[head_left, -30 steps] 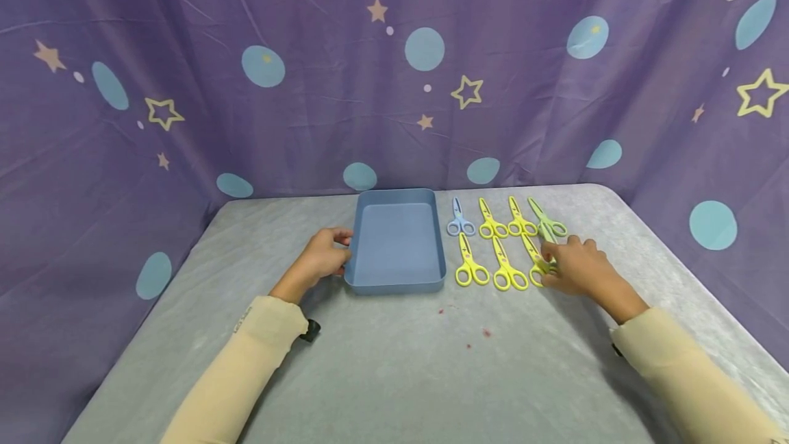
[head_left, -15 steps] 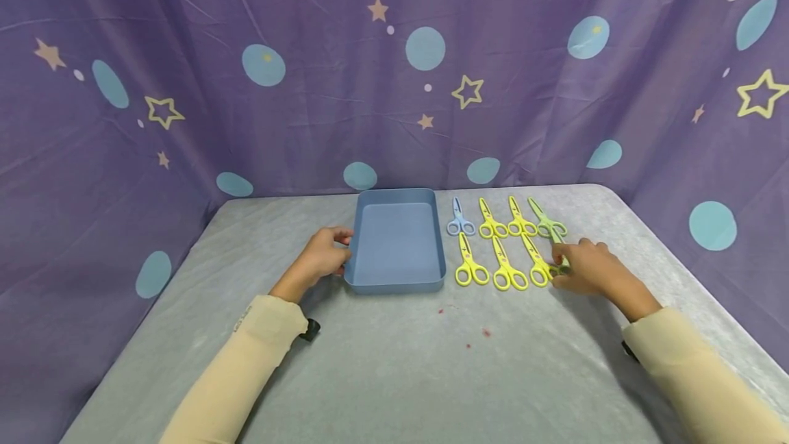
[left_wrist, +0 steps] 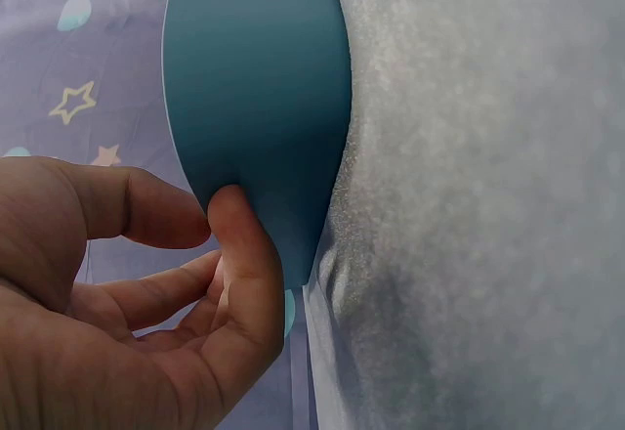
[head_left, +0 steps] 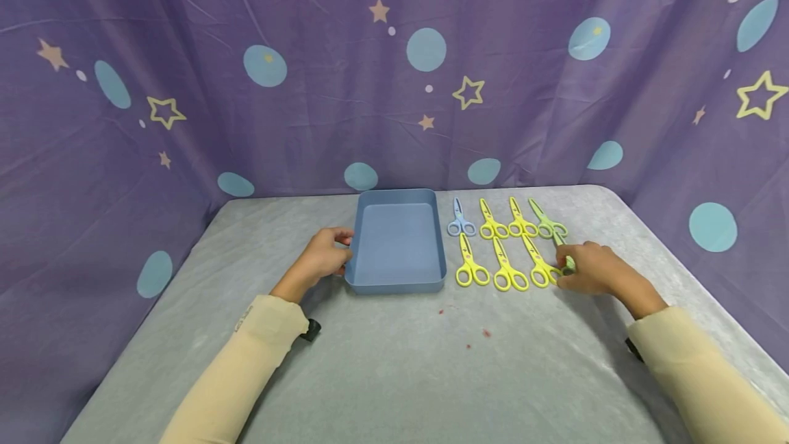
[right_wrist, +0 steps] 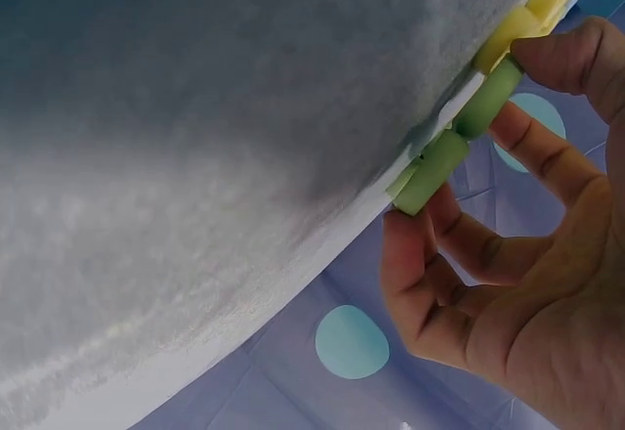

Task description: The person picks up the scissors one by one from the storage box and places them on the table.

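My left hand (head_left: pixel 319 253) holds the left side of a shallow blue tray (head_left: pixel 394 288). In the left wrist view, its bent fingers meet at the rim of the tray (left_wrist: pixel 259 78). On the right of the table, my right hand (head_left: pixel 593 268) grips green scissors (head_left: pixel 569 264) by the handle loops. The right wrist view shows the thumb at one side of the green handles (right_wrist: pixel 430 171) and fingertips at the other. These scissors lie at the right end of the near row, just right of yellow scissors (head_left: pixel 541 269). My hand covers part of their handles.
More yellow scissors, one (head_left: pixel 472 270) and another (head_left: pixel 510 274), complete the near row. Behind lie blue scissors (head_left: pixel 461 226), two yellow pairs (head_left: pixel 493 227) and a green pair (head_left: pixel 548 226). A purple curtain (head_left: pixel 308 88) stands behind the grey table (head_left: pixel 401 375).
My right hand has moved to the right and slightly nearer, shifting the held green scissors away from the neighbouring yellow pair. The left hand and tray have stayed put.
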A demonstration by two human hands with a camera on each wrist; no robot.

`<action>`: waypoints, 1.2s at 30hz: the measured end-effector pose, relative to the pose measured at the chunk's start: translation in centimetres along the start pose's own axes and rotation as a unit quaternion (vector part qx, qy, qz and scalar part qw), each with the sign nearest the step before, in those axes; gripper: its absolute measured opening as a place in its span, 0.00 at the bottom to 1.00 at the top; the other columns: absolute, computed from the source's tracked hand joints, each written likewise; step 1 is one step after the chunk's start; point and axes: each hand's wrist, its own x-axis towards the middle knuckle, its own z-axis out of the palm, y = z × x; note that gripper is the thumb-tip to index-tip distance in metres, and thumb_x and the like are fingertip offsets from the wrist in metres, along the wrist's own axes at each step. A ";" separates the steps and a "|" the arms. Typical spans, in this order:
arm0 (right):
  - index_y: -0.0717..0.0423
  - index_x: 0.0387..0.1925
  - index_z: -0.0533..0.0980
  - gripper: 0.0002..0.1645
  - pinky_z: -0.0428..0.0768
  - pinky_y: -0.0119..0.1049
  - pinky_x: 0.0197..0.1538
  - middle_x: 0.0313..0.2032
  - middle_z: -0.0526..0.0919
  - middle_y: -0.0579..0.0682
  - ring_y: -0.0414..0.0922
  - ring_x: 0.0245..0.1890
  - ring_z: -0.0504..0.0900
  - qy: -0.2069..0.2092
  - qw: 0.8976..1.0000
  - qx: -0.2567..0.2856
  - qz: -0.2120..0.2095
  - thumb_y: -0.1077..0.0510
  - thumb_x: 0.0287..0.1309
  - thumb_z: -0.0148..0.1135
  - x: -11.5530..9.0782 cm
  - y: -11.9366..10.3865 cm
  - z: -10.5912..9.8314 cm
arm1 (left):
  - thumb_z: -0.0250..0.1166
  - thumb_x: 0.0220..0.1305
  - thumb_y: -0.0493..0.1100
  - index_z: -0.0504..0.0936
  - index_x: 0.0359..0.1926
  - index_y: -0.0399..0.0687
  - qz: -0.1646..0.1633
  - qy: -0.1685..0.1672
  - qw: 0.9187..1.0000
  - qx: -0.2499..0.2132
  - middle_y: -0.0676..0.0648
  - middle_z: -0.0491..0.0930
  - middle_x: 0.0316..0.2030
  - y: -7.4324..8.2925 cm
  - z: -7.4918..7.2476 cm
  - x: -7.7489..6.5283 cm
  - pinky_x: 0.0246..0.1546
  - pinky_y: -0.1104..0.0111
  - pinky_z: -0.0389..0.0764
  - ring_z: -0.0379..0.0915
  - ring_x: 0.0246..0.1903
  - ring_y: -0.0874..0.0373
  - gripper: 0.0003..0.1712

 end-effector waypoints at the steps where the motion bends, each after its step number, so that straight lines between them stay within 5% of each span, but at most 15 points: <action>1: 0.50 0.36 0.77 0.16 0.67 0.41 0.27 0.25 0.73 0.47 0.48 0.26 0.70 -0.001 1.000 0.002 -0.001 0.50 0.47 0.73 0.0 0.1 0.0 | 0.55 0.66 0.30 0.68 0.73 0.37 0.000 0.000 1.000 0.000 0.36 0.70 0.63 0.0 0.0 0.0 0.31 0.60 0.85 0.77 0.27 0.54 0.34; 28: 0.55 0.42 0.80 0.18 0.75 0.47 0.40 0.36 0.82 0.54 0.51 0.36 0.75 -0.071 0.996 0.044 -0.017 0.59 0.46 0.73 0.4 0.9 -0.8 | 0.55 0.65 0.30 0.66 0.74 0.37 -0.003 0.004 1.000 -0.001 0.36 0.69 0.63 -0.5 -0.2 0.2 0.31 0.62 0.84 0.76 0.26 0.55 0.35; 36: 0.60 0.52 0.79 0.22 0.76 0.51 0.43 0.41 0.81 0.59 0.52 0.39 0.77 -0.066 0.997 0.034 0.002 0.55 0.58 0.70 1.0 -0.4 -1.9 | 0.56 0.65 0.30 0.66 0.74 0.37 0.000 0.003 1.000 0.012 0.35 0.70 0.64 0.0 0.0 0.0 0.31 0.61 0.85 0.77 0.26 0.54 0.35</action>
